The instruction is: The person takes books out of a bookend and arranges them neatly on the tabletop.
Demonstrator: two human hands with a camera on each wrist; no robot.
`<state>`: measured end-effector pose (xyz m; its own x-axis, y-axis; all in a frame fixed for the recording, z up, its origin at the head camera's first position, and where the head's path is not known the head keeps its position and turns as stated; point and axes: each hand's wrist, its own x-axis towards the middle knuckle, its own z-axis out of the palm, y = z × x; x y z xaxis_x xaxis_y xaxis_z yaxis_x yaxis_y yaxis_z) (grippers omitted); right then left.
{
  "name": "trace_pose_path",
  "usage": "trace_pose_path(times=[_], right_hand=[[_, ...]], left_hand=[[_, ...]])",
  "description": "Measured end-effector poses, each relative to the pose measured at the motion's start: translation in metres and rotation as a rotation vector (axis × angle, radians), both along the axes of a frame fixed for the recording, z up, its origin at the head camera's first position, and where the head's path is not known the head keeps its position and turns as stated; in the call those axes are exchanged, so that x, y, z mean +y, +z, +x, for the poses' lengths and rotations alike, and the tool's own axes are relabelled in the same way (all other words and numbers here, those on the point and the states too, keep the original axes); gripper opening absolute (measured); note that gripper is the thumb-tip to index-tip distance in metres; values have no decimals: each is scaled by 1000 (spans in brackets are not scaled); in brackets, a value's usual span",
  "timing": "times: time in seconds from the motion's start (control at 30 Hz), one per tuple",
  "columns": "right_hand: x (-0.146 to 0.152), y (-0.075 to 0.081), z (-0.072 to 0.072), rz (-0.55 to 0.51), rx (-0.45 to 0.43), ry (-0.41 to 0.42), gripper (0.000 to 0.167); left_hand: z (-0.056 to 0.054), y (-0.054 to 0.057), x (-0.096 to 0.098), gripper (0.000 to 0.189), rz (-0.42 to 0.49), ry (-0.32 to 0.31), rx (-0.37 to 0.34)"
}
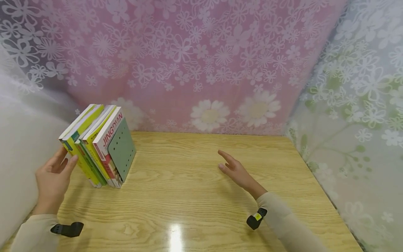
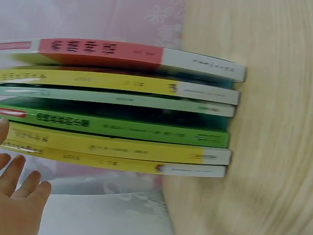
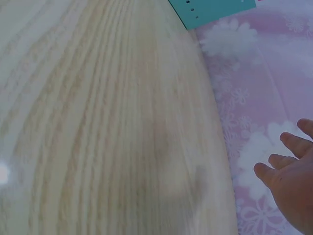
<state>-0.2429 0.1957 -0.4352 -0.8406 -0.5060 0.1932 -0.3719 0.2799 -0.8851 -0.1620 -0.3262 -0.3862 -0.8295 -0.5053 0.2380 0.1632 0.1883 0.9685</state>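
Note:
Several books stand upright in a row at the left of the table, their spines toward me; among them are a red-and-white book [image 2: 105, 51], a green book [image 2: 122, 129] and yellow books [image 2: 122, 155]. Against the row's right side stands a pale green bookend [image 1: 122, 148] with small holes. My left hand [image 1: 52, 180] is at the outer left side of the row, fingers spread and thumb near the spines; whether it touches them is unclear. Over the middle right of the table, my right hand [image 1: 237, 173] hovers with fingers extended, holding nothing.
The wood-grain table [image 1: 176, 168] runs back to a pink flowered curtain [image 1: 189, 70]. White flowered fabric [image 1: 355, 140] borders it on the right, and a pale wall [image 1: 19, 140] closes off the left, near the books.

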Motion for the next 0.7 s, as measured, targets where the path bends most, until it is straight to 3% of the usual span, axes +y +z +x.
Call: trace_pose_path(times=[0.07, 0.17, 0.3, 0.47, 0.7], right_hand=[[-6, -2, 1, -6, -10, 10, 57], [-15, -5, 3, -6, -23, 30, 57], [-26, -9, 4, -12, -34, 53, 58], [-39, -15, 3, -38, -48, 85, 57], [-54, -18, 4, -73, -75, 133, 56]], left_hand=[[-1, -4, 1, 53, 14, 16, -26], [-2, -9, 3, 50, 70, 23, -10], [-3, -16, 1, 50, 111, -18, 23], [-3, -22, -5, 54, 43, -55, -64], [-3, -27, -4, 55, -199, 23, -196]])
